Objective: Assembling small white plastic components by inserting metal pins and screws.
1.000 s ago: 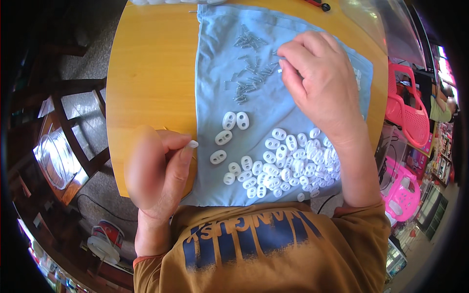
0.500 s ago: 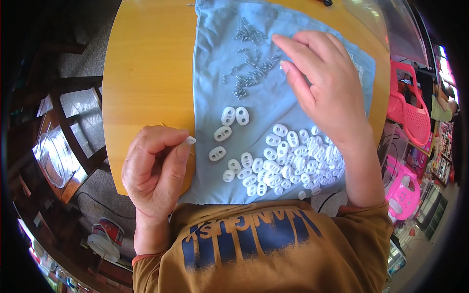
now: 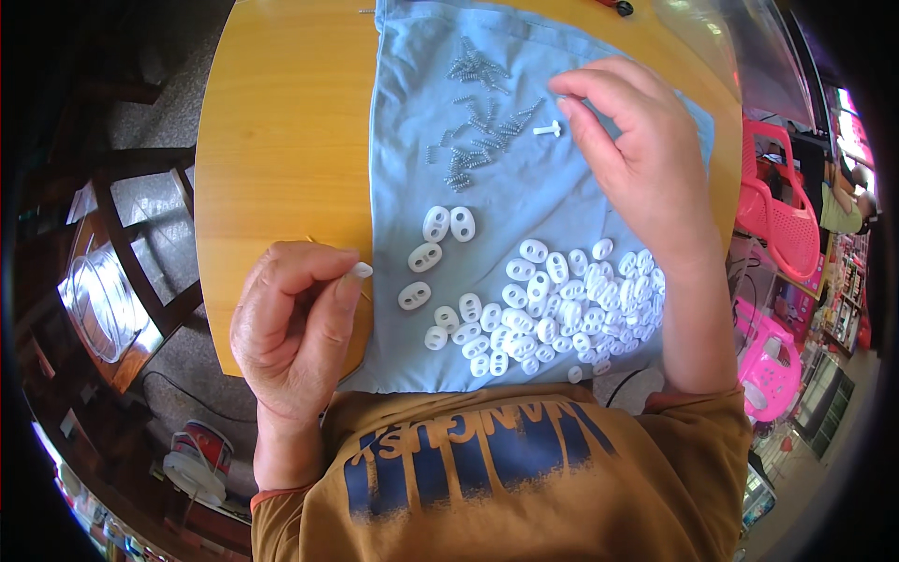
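Sitting at a round wooden table spread with a blue cloth. Pinching a small white piece in the left hand at the cloth's edge. Hovering the right hand, fingers loosely curled, beside a white pin near the springs. Crowding pink plastic chairs along the right.

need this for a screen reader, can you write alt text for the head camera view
Seen from above, a person's left hand pinches a small white plastic piece at the edge of a blue cloth on a round wooden table, while the right hand reaches toward a small white pin beside scattered metal springs. A heap of white two-hole toggles lies on the cloth.
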{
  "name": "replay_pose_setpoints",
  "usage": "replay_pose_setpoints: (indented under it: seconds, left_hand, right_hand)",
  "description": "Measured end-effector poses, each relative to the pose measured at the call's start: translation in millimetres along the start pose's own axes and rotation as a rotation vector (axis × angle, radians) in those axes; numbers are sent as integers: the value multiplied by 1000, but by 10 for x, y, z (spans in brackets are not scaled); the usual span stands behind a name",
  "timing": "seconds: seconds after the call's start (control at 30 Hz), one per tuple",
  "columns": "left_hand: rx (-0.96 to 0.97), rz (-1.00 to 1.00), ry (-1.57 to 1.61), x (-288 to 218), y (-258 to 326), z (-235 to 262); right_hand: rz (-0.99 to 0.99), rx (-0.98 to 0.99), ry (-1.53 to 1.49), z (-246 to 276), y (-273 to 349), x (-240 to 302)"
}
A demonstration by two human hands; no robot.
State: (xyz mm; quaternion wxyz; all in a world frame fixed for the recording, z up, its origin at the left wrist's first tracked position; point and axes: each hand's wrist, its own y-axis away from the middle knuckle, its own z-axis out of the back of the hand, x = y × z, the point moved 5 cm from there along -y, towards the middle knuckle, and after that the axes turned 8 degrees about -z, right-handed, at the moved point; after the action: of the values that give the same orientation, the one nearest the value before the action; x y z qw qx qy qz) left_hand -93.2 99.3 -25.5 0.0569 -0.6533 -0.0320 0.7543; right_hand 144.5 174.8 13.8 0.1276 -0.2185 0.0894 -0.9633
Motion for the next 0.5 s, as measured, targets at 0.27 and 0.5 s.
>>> replay_pose_setpoints:
  seconds: [0.27, 0.5]
  left_hand:
    - [-6, 10, -24, 3, 0, 6]
    - [-149, -135, 130, -2, 23, 61]
  right_hand:
    - [-1, 194, 15, -91, -97, -31]
    - [-63, 304, 10, -143, -193, -104]
